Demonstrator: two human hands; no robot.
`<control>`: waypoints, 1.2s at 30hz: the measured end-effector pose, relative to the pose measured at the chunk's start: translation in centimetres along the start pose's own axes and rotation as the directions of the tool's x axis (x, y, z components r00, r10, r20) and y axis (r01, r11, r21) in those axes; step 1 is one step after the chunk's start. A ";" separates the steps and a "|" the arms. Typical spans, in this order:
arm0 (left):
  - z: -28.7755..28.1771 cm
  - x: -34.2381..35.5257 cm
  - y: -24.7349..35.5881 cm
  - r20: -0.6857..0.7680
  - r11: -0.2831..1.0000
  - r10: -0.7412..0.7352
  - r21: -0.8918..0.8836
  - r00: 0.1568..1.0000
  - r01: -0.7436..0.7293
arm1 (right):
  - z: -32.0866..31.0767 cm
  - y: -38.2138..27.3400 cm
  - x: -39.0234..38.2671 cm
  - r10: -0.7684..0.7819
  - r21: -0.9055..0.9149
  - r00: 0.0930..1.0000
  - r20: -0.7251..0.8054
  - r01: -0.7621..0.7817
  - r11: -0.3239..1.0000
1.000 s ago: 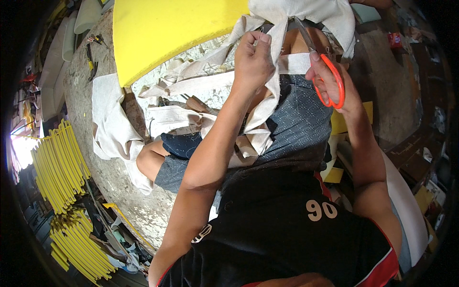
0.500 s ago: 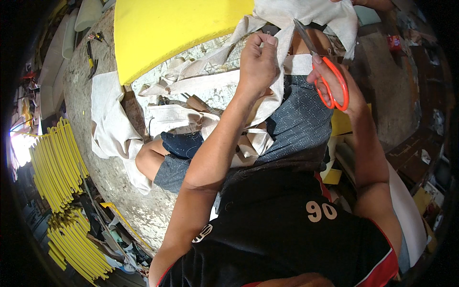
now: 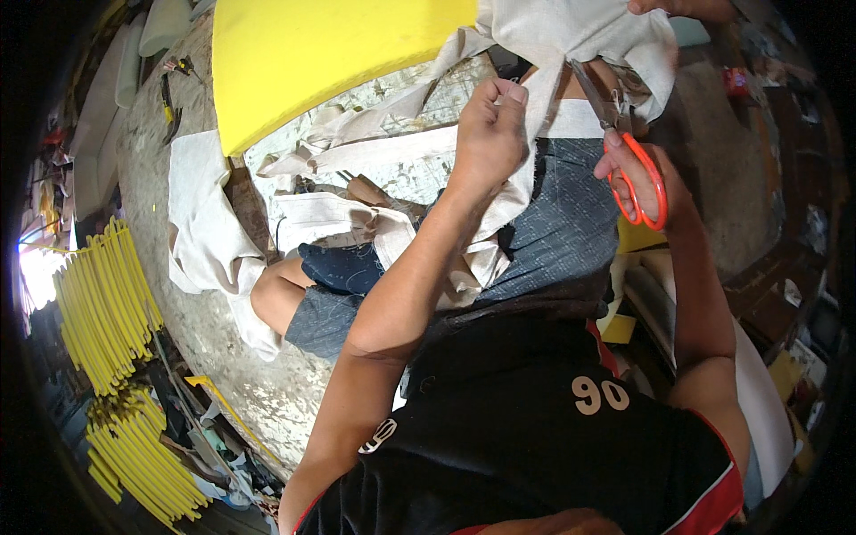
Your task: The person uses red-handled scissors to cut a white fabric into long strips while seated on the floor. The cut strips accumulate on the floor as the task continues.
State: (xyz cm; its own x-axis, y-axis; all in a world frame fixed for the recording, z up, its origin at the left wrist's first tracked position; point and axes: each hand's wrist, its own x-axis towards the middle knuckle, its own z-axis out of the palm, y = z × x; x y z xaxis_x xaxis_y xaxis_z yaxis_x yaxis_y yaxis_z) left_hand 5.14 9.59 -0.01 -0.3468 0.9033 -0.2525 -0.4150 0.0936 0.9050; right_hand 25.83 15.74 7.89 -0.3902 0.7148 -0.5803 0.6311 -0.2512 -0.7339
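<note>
My left hand is closed in a pinch on a narrow off-white cloth strip. From there the strip hangs down over my lap. A pair of scissors with orange-red handles is in my right hand, my thumb and fingers in the loops. Its blades point up and away, the tips at the lower edge of a larger off-white cloth. This cloth spreads over the far side of my lap. Another person's hand rests at its far right edge.
A large yellow foam sheet lies ahead on the worn work table. Off-white cloth scraps and a wooden-handled tool lie about my legs. Left stand stacks of curved yellow strips. Pliers lie at the far left.
The scissors and my right hand have moved a little toward me and to the right. My left hand has shifted slightly right and nearer, still pinching the strip.
</note>
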 end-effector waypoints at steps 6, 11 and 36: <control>-0.1 0.6 0.8 -0.006 1.000 0.009 -0.029 1.000 -0.009 | 0.2 -0.6 0.1 0.023 0.006 1.000 0.014 -0.023 1.000; -0.1 0.7 0.8 0.014 0.999 0.000 -0.049 1.000 0.000 | 0.7 -1.1 0.7 -0.068 0.010 0.998 0.008 0.068 0.998; 0.0 0.8 0.6 0.004 0.999 0.032 -0.021 0.999 -0.032 | 1.4 -1.7 1.6 -0.055 0.042 0.997 -0.049 0.057 0.998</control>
State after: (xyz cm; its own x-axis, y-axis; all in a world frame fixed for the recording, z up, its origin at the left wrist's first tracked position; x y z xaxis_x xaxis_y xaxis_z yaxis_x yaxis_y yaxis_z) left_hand 4.61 10.42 0.36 -0.3564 0.9076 -0.2218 -0.4209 0.0559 0.9054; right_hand 23.21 16.41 7.75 -0.3909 0.7586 -0.5213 0.5794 -0.2372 -0.7797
